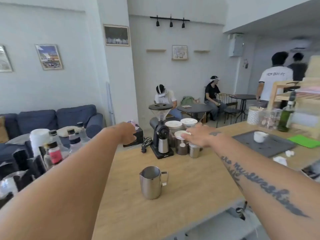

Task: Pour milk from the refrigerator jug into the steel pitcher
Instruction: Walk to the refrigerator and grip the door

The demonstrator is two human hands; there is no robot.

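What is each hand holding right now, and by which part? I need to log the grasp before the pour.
Nothing. The left hand and right hand are both empty; the steel pitcher stands untouched on the counter.

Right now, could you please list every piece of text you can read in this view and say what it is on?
"VEM DUY FC", roughly, partly blurred: back of the white T-shirt on the standing person.
"...my sunshine", cursive tattoo, opening word unclear: right forearm.
Small white brand mark on the grinder base: too small to read.
Pink bottle label: blurred.
Wall pictures: no legible text.
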